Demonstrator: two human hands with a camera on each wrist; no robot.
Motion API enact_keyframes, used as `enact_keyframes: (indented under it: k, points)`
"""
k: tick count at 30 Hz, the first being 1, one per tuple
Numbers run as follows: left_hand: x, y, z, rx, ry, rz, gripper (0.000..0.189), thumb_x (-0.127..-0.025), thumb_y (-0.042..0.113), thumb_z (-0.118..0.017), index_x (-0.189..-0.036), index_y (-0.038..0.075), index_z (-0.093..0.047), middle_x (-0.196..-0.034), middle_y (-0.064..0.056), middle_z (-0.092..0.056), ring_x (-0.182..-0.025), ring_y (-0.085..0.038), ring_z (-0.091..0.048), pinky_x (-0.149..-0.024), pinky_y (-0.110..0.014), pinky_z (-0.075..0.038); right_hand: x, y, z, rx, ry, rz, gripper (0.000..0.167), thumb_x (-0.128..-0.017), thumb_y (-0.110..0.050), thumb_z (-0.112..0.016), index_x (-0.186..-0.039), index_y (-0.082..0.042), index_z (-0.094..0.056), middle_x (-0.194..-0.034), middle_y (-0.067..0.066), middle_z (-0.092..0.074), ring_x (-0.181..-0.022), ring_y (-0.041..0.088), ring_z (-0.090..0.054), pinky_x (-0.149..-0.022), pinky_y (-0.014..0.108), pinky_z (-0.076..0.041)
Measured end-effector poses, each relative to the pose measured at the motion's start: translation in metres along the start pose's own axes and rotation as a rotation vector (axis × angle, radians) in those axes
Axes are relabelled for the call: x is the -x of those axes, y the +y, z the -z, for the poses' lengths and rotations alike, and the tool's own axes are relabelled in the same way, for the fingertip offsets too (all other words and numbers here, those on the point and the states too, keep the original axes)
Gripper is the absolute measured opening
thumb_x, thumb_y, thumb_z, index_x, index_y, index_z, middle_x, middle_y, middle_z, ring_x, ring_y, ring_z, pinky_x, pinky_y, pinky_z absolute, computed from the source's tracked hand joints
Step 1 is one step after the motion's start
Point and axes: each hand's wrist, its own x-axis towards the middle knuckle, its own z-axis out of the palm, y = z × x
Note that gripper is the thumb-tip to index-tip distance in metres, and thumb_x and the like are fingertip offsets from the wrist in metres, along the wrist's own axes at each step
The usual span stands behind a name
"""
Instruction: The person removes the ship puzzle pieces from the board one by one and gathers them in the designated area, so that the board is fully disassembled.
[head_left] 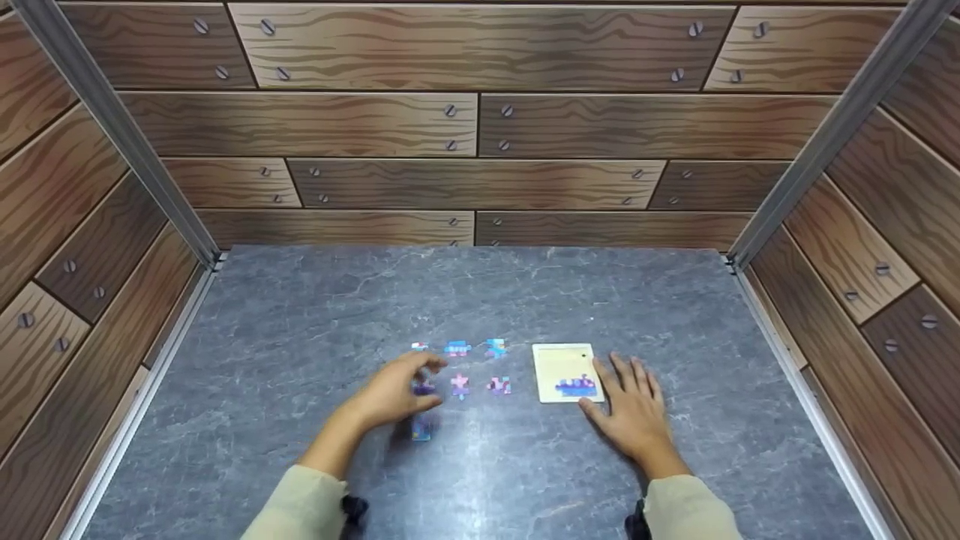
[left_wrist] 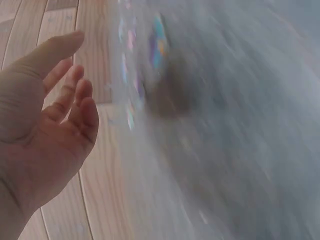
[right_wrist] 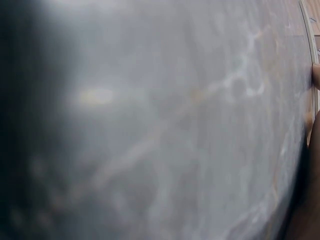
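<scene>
In the head view my left hand (head_left: 394, 386) hovers over the left column of loose jigsaw pieces. Its fingers are loosely bent, and the left wrist view shows nothing in the palm or between the fingers. One purple piece (head_left: 424, 388) is partly hidden by that hand; a blue piece (head_left: 421, 431) lies just below it. A cream puzzle tray (head_left: 559, 366) lies to the right, with joined blue and purple pieces (head_left: 576, 386) in its lower right part. My right hand (head_left: 634, 409) rests with spread, straight fingers at the tray's right edge. The right wrist view barely catches this hand.
Further loose pieces lie in two rows between hand and tray: a blue one (head_left: 457, 348), another blue one (head_left: 496, 348), a pink one (head_left: 460, 386) and a purple-pink one (head_left: 499, 385). Wood-patterned walls (head_left: 480, 124) bound the grey marbled table (head_left: 480, 292) at back and sides.
</scene>
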Motion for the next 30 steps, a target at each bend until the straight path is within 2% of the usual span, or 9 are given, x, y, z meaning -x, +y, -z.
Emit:
enact_keyframes:
  k: [5, 8, 13, 16, 19, 23, 26, 30]
  points:
    - [-0.039, 0.036, -0.019, -0.007, 0.021, -0.039, 0.054, -0.096, 0.015, -0.080, -0.147, 0.010, -0.062, -0.142, -0.012, -0.067, -0.125, -0.033, -0.069, -0.108, -0.051, -0.058, 0.000, 0.003, 0.002, -0.003, -0.007, -0.009, 0.084, -0.100, -0.061, -0.065, -0.169, -0.022, -0.039, -0.178, 0.018, -0.031, -0.166, 0.051, -0.019, -0.132, 0.072, -0.011]
    - [-0.062, 0.057, -0.033, -0.018, 0.006, -0.058, 0.056, -0.096, 0.013, -0.079, -0.149, 0.012, -0.060, -0.145, -0.010, -0.066, -0.126, -0.031, -0.068, -0.108, -0.046, -0.058, -0.001, 0.003, 0.002, -0.007, -0.021, -0.012, 0.085, -0.101, -0.062, -0.064, -0.170, -0.022, -0.037, -0.178, 0.018, -0.030, -0.166, 0.050, -0.018, -0.132, 0.072, -0.010]
    - [-0.089, 0.079, -0.061, -0.056, -0.015, -0.096, 0.054, -0.095, 0.013, -0.079, -0.147, 0.011, -0.063, -0.143, -0.011, -0.067, -0.122, -0.030, -0.071, -0.106, -0.041, -0.059, -0.002, 0.000, 0.000, -0.003, -0.027, -0.014, 0.084, -0.101, -0.063, -0.063, -0.170, -0.022, -0.037, -0.178, 0.018, -0.031, -0.166, 0.050, -0.018, -0.132, 0.072, -0.011]
    - [-0.098, 0.085, -0.080, -0.079, -0.030, -0.094, 0.052, -0.096, 0.015, -0.080, -0.145, 0.011, -0.064, -0.144, -0.010, -0.067, -0.123, -0.026, -0.070, -0.108, -0.037, -0.057, -0.002, 0.000, 0.000, 0.005, -0.028, -0.015, 0.084, -0.101, -0.063, -0.062, -0.170, -0.022, -0.037, -0.178, 0.018, -0.031, -0.166, 0.050, -0.019, -0.132, 0.072, -0.011]
    - [-0.105, 0.089, -0.100, -0.082, -0.037, -0.087, 0.050, -0.096, 0.017, -0.081, -0.143, 0.013, -0.065, -0.143, -0.008, -0.067, -0.113, -0.018, -0.069, -0.103, -0.030, -0.057, -0.002, -0.001, 0.000, 0.006, -0.032, -0.014, 0.084, -0.102, -0.065, -0.060, -0.170, -0.022, -0.036, -0.178, 0.018, -0.031, -0.166, 0.050, -0.018, -0.132, 0.072, -0.011]
    - [-0.110, 0.092, -0.123, -0.051, -0.012, -0.079, 0.045, -0.095, 0.017, -0.082, -0.138, 0.012, -0.068, -0.137, -0.009, -0.065, -0.095, -0.009, -0.066, -0.091, -0.022, -0.056, -0.002, -0.001, 0.000, 0.001, -0.031, -0.012, 0.084, -0.102, -0.067, -0.059, -0.170, -0.023, -0.036, -0.178, 0.017, -0.031, -0.166, 0.050, -0.018, -0.131, 0.073, -0.012]
    - [-0.113, 0.091, -0.136, -0.049, 0.023, -0.058, 0.042, -0.094, 0.017, -0.082, -0.134, 0.011, -0.071, -0.134, -0.009, -0.065, -0.103, -0.012, -0.068, -0.098, -0.024, -0.057, -0.003, -0.001, 0.001, 0.000, -0.023, -0.008, 0.084, -0.102, -0.065, -0.060, -0.170, -0.022, -0.037, -0.177, 0.018, -0.032, -0.166, 0.050, -0.019, -0.132, 0.072, -0.012]
    - [-0.115, 0.089, -0.148, -0.083, 0.030, 0.001, 0.042, -0.095, 0.021, -0.083, -0.135, 0.010, -0.072, -0.134, -0.008, -0.066, -0.122, -0.020, -0.068, -0.112, -0.031, -0.054, -0.002, -0.002, 0.000, -0.006, -0.028, -0.008, 0.084, -0.101, -0.063, -0.062, -0.170, -0.022, -0.037, -0.178, 0.018, -0.032, -0.166, 0.050, -0.018, -0.132, 0.072, -0.011]
